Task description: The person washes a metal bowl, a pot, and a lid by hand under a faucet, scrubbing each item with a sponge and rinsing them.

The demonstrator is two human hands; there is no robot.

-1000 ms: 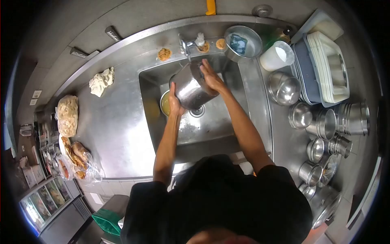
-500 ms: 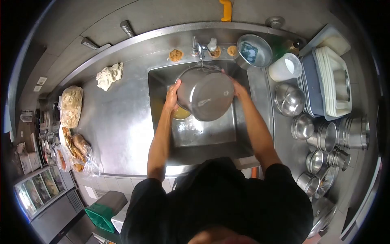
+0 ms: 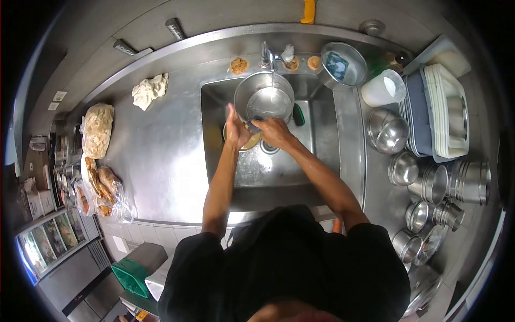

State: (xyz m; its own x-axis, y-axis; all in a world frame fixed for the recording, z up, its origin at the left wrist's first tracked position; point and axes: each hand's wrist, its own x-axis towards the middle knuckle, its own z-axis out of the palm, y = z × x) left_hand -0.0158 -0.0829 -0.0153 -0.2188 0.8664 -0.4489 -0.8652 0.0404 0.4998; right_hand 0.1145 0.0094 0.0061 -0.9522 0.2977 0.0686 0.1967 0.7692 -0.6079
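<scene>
A steel pot (image 3: pixel 242 86) stands upright in the sink (image 3: pixel 324 145) under the faucet (image 3: pixel 267 56), with water running into it. My right hand (image 3: pixel 273 132) is closed at the pot's near edge around something small and dark that I cannot make out. Close to its left, my left hand (image 3: pixel 235 129) has its fingers stretched out, beside the dark item. A yellowish bowl (image 3: pixel 250 143) lies partly hidden under my hands. Right of the pot is a green and black scrubber (image 3: pixel 298 114).
A steel bowl (image 3: pixel 358 64) with a blue item sits behind the sink. A white container (image 3: pixel 383 88), stacked trays (image 3: pixel 442 107) and several metal bowls (image 3: pixel 387 131) line the right. On the left are a cloth (image 3: pixel 149 92) and bagged food (image 3: pixel 97 131).
The pot has gone from tipped in both hands to upright under the faucet. Both hands have come off its sides and moved together at its near edge. The scrubber has come into view.
</scene>
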